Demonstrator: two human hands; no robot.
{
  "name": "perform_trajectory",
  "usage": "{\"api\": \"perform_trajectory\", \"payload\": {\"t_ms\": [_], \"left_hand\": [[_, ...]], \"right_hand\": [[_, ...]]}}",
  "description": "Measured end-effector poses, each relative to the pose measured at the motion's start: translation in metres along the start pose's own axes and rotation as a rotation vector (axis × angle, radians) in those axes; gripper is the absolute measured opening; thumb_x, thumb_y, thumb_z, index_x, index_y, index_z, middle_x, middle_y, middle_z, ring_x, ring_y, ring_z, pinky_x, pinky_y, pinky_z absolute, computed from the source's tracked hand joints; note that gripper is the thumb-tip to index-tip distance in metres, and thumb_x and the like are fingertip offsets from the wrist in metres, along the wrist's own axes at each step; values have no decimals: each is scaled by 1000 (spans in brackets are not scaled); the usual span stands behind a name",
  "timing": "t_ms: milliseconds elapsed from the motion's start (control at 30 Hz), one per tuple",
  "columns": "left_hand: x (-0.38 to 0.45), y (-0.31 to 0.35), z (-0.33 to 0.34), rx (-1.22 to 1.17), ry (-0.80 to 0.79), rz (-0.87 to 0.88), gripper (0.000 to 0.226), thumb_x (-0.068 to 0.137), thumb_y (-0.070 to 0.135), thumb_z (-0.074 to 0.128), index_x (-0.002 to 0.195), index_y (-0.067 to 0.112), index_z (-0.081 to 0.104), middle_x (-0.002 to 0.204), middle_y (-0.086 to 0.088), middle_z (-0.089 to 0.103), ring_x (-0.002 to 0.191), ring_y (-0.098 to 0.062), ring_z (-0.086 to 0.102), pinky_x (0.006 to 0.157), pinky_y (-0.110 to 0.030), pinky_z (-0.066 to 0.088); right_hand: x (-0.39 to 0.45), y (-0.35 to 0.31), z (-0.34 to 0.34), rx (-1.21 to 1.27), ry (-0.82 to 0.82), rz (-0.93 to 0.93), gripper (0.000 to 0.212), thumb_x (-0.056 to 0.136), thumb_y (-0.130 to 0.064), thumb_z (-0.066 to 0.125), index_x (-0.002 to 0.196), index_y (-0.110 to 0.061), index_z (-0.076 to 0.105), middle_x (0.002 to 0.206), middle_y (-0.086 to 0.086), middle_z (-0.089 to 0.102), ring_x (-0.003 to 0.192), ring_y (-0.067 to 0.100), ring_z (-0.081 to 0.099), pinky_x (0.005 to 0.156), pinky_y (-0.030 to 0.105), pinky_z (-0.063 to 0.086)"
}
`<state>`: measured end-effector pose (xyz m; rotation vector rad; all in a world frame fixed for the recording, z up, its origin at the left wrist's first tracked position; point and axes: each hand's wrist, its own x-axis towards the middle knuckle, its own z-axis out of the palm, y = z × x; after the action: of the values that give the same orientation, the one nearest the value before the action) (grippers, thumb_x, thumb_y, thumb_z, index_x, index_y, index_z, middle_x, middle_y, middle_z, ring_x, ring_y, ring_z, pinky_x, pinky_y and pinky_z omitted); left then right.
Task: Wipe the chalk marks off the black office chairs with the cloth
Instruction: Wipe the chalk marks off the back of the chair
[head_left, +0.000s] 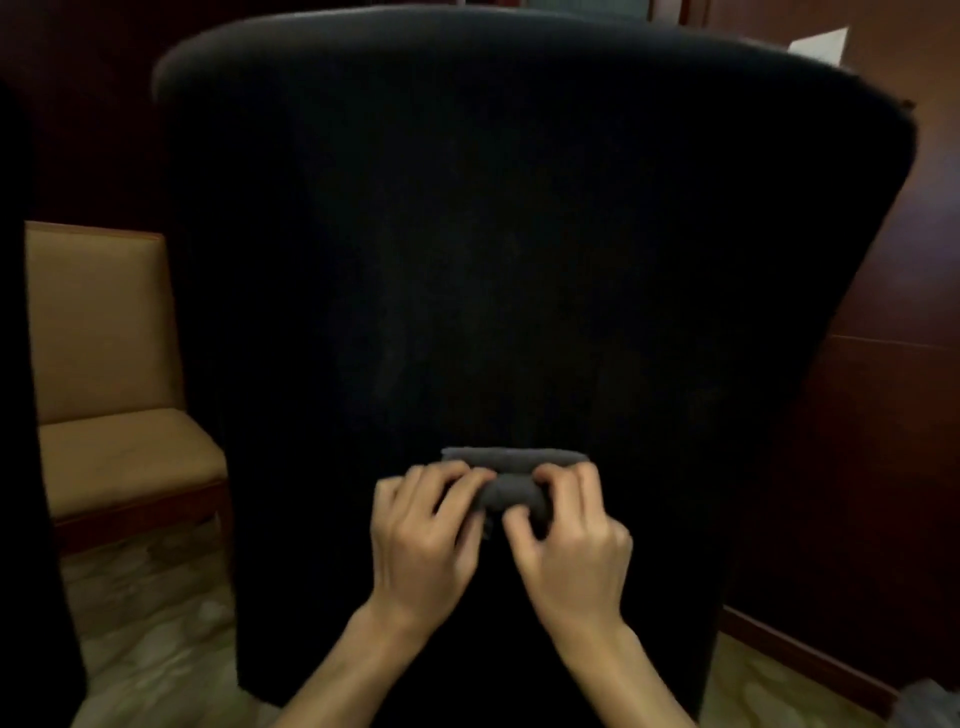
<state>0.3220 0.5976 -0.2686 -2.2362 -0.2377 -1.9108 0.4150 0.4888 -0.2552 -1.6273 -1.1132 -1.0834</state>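
To my left a tan upholstered chair (104, 374) with a dark wooden frame stands on the pale patterned carpet (150, 623); dark reddish wood panelling (883, 415) runs along my right; a white sheet of paper (821, 44) shows at the upper right.

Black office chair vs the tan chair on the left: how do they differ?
The black office chair has a broad, rounded-top back that fills the view; the tan chair has a narrower, square-cornered back. The black office chair shows only its dark back; the tan chair shows a padded seat and a reddish wood frame. Both hands, left hand and right hand, hold the grey cloth before the black office chair; nothing touches the tan chair. Both stand upright on patterned floor.
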Motion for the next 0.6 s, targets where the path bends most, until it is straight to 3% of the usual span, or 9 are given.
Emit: {"api": "perform_trajectory", "payload": {"t_ms": [133,233,333,400,500,600], "left_hand": [[86,-13,-18,12,142,-25,34,81,14,61,115,18,62,104,-12,68,93,-28,58,73,-40,38],[161,-22,-40,27,278,-82,34,79,11,65,112,13,70,105,-11,67,95,-30,61,76,-40,39],[187,-29,-51,39,326,-134,34,79,12,65,113,14,70,107,-8,65,98,-26,61,79,-38,38],[161,-34,-44,46,291,-161,34,79,13,62,112,12,69,108,-10,65,100,-29,59,80,-39,38],[81,-46,-34,32,180,-160,34,80,16,58,112,11,65,107,-11,65,97,-30,62,79,-38,39],[56,-60,-40,22,115,-150,31,81,18,58,110,12,64,105,-7,66,92,-29,64,77,-36,40]], "right_hand": [[84,-29,-14,6,121,-69,32,78,-33,56,100,-12,66,99,14,65,55,33,62,41,31,44],[158,-66,-29,3,263,-113,28,79,-28,63,101,-11,68,103,16,63,56,36,60,43,34,43],[183,-86,-29,-17,321,-152,25,79,-21,70,102,-10,68,103,15,63,56,32,59,44,30,39],[162,-82,-17,-54,269,-170,28,79,-25,65,103,-11,68,106,16,64,53,33,59,41,30,40],[101,-69,3,-102,60,-214,32,78,-33,56,100,-12,67,101,14,64,46,29,58,35,29,39],[90,-70,5,-154,-70,-276,24,73,-33,67,88,-14,64,89,8,61,40,26,55,34,26,31]]}}
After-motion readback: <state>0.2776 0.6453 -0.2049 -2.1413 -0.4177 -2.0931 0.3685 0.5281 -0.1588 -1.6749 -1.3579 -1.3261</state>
